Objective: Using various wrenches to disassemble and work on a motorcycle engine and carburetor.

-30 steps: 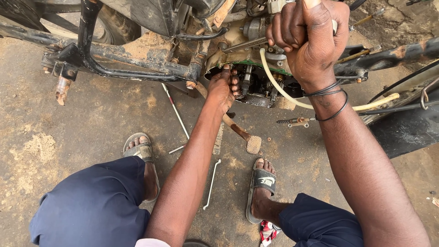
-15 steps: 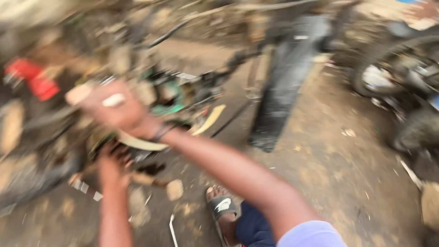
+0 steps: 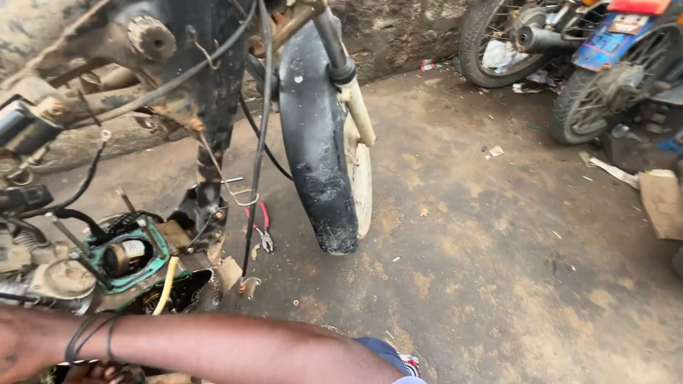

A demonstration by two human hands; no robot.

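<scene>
A stripped motorcycle engine (image 3: 50, 274) fills the lower left, its open cylinder ringed by a green gasket (image 3: 124, 256). A yellow hose (image 3: 167, 284) runs down beside it. My right forearm crosses the bottom of the view, with black bands on the wrist. My right hand (image 3: 18, 345) reaches the left edge below the engine, and its fingers are cut off. Only a few fingers of my left hand (image 3: 99, 372) show under that forearm at the bottom edge. What they touch is hidden.
A black front mudguard (image 3: 316, 163) and pale wheel (image 3: 361, 181) stand at centre. Red-handled pliers (image 3: 263, 227) lie on the dirt floor beside them. Cables hang from the frame (image 3: 213, 85). Two other motorcycles (image 3: 590, 64) and a piece of cardboard (image 3: 662, 203) sit at the right.
The view has swung right, from the engine toward the front wheel and yard. My right hand dropped from the upper engine parts to the lower left. My left hand slid to the bottom edge.
</scene>
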